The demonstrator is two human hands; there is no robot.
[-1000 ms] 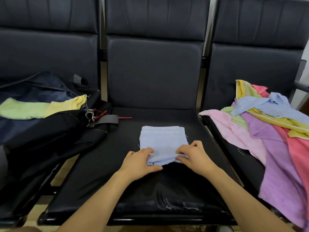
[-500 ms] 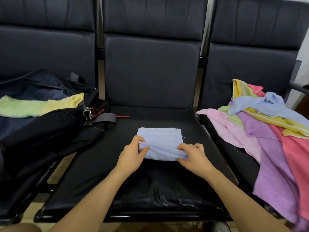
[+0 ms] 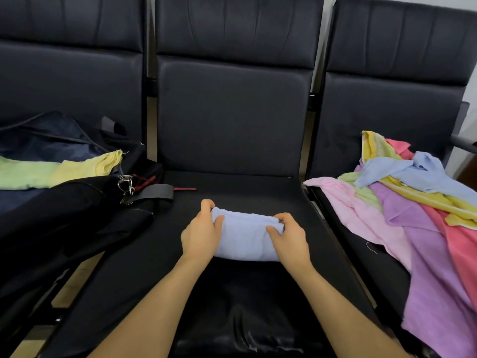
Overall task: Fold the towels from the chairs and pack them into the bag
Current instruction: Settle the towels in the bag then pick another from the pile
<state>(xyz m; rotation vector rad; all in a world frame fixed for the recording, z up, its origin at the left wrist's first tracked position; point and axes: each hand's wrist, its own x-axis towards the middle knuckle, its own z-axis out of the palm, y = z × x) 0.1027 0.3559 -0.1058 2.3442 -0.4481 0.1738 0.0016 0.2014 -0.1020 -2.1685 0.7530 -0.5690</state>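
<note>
Gripping a folded light-blue towel (image 3: 245,239) from both ends, the hands sit over the middle chair's seat (image 3: 258,192) in the head view. The left hand (image 3: 202,235) curls around the towel's left end, thumb on top and fingers wrapped round the far side. The right hand (image 3: 289,236) holds the right end the same way, thumb lying on the upper face and fingers bent over the far edge. The towel is a compact, thick rectangle between the two hands; whether it touches the seat or is held just above it cannot be told.

On the left chair lies an open dark bag (image 3: 64,202), its black flap spilling over onto the edge of the middle seat. Inside the bag rest a folded green towel (image 3: 23,174) and, just beside it, a folded yellow towel (image 3: 90,165). A metal key ring (image 3: 126,183) and a grey strap (image 3: 154,193) hang at the bag's near corner.

On the right chair (image 3: 387,112) sits a loose heap of unfolded towels: a pale pink towel (image 3: 361,215) at the left edge, a purple towel (image 3: 426,267) draping over the front of the seat, a coral towel (image 3: 462,241) at the far right, a yellow striped towel (image 3: 371,146) at the back and a crumpled blue towel (image 3: 413,171) on top.
</note>
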